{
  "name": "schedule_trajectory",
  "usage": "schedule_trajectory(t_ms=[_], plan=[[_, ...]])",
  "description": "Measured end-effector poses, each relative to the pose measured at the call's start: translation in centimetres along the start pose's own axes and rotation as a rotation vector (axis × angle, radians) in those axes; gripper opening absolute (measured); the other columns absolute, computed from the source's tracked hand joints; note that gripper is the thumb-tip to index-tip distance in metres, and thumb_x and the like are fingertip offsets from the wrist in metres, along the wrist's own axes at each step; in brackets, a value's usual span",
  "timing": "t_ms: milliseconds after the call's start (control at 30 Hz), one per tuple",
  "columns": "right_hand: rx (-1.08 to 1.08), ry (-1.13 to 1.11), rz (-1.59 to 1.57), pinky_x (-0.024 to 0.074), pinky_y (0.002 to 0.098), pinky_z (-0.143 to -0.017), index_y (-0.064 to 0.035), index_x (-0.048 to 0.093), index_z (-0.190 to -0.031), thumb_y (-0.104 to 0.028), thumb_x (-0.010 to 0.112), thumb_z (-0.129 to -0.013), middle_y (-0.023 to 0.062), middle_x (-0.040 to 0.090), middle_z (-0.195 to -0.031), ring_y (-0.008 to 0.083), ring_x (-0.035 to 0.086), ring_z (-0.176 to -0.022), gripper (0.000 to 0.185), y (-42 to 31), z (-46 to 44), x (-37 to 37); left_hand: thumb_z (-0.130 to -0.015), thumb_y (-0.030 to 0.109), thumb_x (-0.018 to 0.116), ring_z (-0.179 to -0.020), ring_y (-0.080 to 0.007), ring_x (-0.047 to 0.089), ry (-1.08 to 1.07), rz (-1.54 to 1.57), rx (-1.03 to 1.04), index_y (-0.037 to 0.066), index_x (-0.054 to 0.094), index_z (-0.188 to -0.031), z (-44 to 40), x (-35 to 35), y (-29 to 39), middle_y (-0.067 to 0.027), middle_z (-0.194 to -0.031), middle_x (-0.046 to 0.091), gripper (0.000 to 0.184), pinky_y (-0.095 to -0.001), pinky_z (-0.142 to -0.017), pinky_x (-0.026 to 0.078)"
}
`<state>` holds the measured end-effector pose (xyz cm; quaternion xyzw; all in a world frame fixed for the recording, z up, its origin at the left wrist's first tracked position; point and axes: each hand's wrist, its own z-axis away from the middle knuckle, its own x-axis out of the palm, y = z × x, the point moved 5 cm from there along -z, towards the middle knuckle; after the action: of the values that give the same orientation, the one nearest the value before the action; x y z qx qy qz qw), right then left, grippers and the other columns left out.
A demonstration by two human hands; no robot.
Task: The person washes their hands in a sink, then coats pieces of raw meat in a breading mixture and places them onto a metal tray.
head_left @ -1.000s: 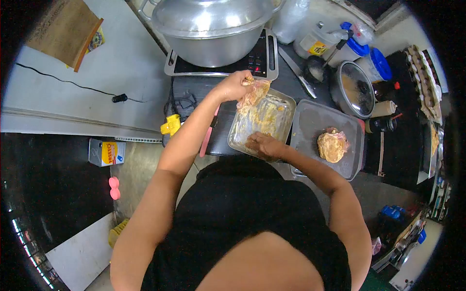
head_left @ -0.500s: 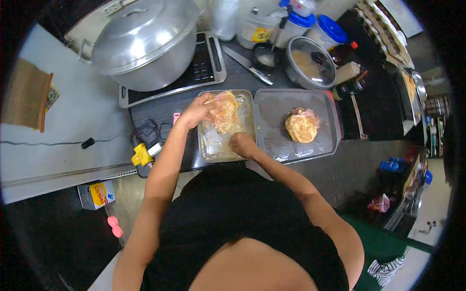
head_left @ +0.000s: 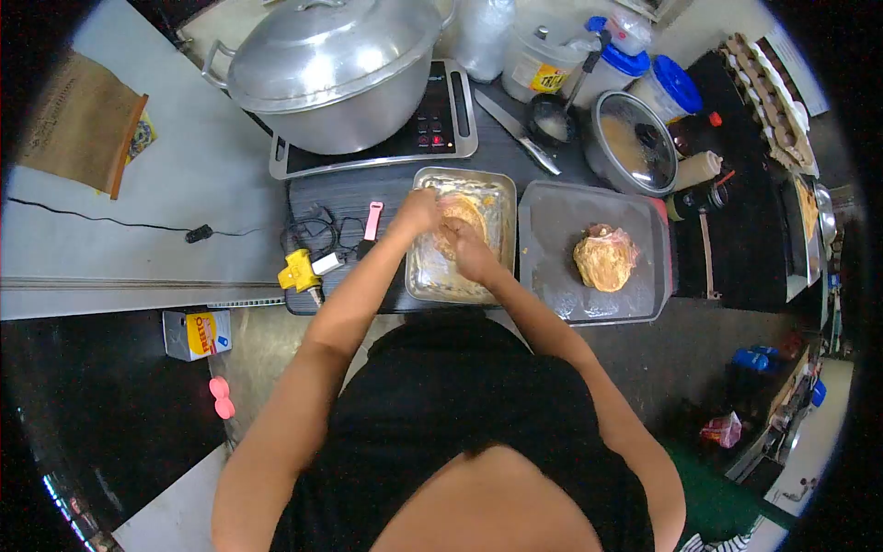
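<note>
A piece of raw-looking meat (head_left: 466,211) with a yellowish coating is in the shallow metal tray (head_left: 508,244), partly covered by my hands. My left hand (head_left: 420,212) is closed on its left edge, with the fingertips partly hidden. At its lower edge, the curled fingers of my right hand (head_left: 472,251) grip the same piece. A smeared, pale coating shows on the tray's bottom. On the grey tray (head_left: 547,262) to the right lies a second coated piece of meat (head_left: 606,258), rounded into a mound.
A large lidded pot (head_left: 340,87) stands on an induction cooktop (head_left: 451,120) at the back left. Behind the trays are a knife (head_left: 520,133), a small black bowl (head_left: 552,121) and a glass-lidded pot (head_left: 633,143). Cables and a yellow plug adapter (head_left: 298,271) lie to the left.
My hands have come closer together over the metal tray. The meat piece, spread longer before, now looks rounder and gathered between them. The camera view has shifted, moving the scene rightward.
</note>
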<state>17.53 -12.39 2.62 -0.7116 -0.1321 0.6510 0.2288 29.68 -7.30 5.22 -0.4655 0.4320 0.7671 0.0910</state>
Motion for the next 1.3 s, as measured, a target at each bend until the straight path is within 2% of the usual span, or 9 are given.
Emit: schedule_trajectory(t_ms=[200, 367, 667, 767, 933, 1033, 1233, 1267, 1300], plan=[[-0.044, -0.138, 0.437, 0.0206, 0.0523, -0.103, -0.0052, 0.056, -0.112, -0.014, 0.048, -0.08, 0.0132, 0.045, -0.125, 0.0294, 0.035, -0.122, 0.034, 1.5, 3.9, -1.1, -0.075, 0.011, 0.056, -0.103, -0.0357, 0.054, -0.034, -0.159, 0.311, -0.001, 0.056, -0.108, 2.7, 1.5, 1.1, -0.0226, -0.103, 0.058, 0.036, -0.042, -0.088, 0.043], [-0.081, -0.099, 0.527, 0.0106, 0.0562, -0.106, -0.0056, 0.058, -0.109, -0.016, 0.047, -0.081, 0.0104, 0.047, -0.124, 0.0281, 0.035, -0.124, 0.032, 2.4, 6.0, -2.9, -0.077, 0.008, 0.05, -0.121, -0.0308, 0.041, -0.105, -0.47, 0.455, 0.003, 0.05, -0.117, 6.1, 4.6, 1.6, -0.016, -0.126, 0.045, 0.04, -0.0466, -0.103, 0.024], [-0.098, -0.166, 0.278, 0.0334, 0.0375, -0.1, 0.0006, 0.048, -0.117, -0.005, 0.053, -0.071, 0.0165, 0.047, -0.12, 0.0319, 0.043, -0.115, 0.047, 2.1, 5.1, -1.0, -0.08, 0.01, 0.045, -0.128, -0.0308, 0.031, -0.158, -0.37, 0.479, -0.002, 0.041, -0.126, 5.5, 5.6, 2.3, -0.0163, -0.136, 0.035, 0.048, -0.0452, -0.107, 0.02], [0.139, -0.3, 0.075, 0.0336, 0.0325, -0.101, 0.0023, 0.044, -0.122, 0.001, 0.059, -0.063, 0.0192, 0.043, -0.127, 0.0315, 0.037, -0.122, 0.061, 0.9, 5.0, -3.7, -0.083, 0.016, 0.044, -0.131, -0.0309, 0.024, -0.076, -0.327, 0.412, -0.002, 0.036, -0.13, 5.1, 5.4, 2.3, -0.0173, -0.139, 0.03, 0.051, -0.0447, -0.108, 0.017], [0.062, -0.258, 0.147, 0.0354, 0.0339, -0.099, 0.0034, 0.049, -0.115, 0.002, 0.059, -0.06, 0.0192, 0.044, -0.126, 0.0313, 0.039, -0.12, 0.055, 1.8, 5.4, -2.1, -0.086, 0.026, 0.043, -0.134, -0.0304, 0.016, 0.094, -0.457, 0.347, 0.0, 0.032, -0.133, 4.4, 5.9, 2.4, -0.0174, -0.142, 0.024, 0.055, -0.0439, -0.109, 0.014], [-0.003, -0.169, 0.136, 0.0374, 0.0357, -0.097, 0.0028, 0.051, -0.113, 0.002, 0.058, -0.06, 0.0189, 0.045, -0.124, 0.0316, 0.043, -0.116, 0.054, 1.0, 5.4, -3.3, -0.086, 0.028, 0.044, -0.132, -0.033, 0.021, 0.149, -0.282, 0.265, -0.001, 0.03, -0.133, 3.8, 5.4, 1.3, -0.0178, -0.143, 0.02, 0.057, -0.0478, -0.107, 0.017], [0.112, -0.014, -0.138, 0.0449, 0.0348, -0.084, 0.0008, 0.057, -0.106, 0.004, 0.056, -0.062, 0.018, 0.057, -0.104, 0.0314, 0.055, -0.096, 0.044, 2.3, 3.5, -4.4, -0.077, 0.005, 0.051, -0.114, -0.0347, 0.046, 0.031, -0.01, 0.174, 0.008, 0.038, -0.13, 1.1, 2.0, 0.7, -0.0229, -0.125, 0.045, 0.055, -0.0416, -0.094, 0.039], [0.117, 0.072, -0.201, 0.0467, 0.0339, -0.08, 0.0007, 0.058, -0.104, 0.004, 0.055, -0.063, 0.0169, 0.06, -0.099, 0.0296, 0.058, -0.091, 0.041, 2.7, 2.7, -4.9, -0.072, -0.002, 0.053, -0.094, -0.0341, 0.059, 0.078, 0.114, 0.045, 0.01, 0.04, -0.129, 2.2, -0.7, 2.3, -0.0223, -0.098, 0.06, 0.059, -0.0404, -0.082, 0.045], [0.248, 0.111, -0.417, 0.0475, 0.0324, -0.076, 0.0013, 0.058, -0.103, 0.004, 0.055, -0.065, 0.0152, 0.061, -0.093, 0.0258, 0.059, -0.086, 0.038, 3.6, 2.3, -4.8, -0.071, -0.001, 0.055, -0.09, -0.0336, 0.06, 0.123, 0.191, 0.019, 0.008, 0.043, -0.126, 2.2, -1.0, 2.0, -0.0218, -0.091, 0.061, 0.057, -0.0405, -0.081, 0.046]])
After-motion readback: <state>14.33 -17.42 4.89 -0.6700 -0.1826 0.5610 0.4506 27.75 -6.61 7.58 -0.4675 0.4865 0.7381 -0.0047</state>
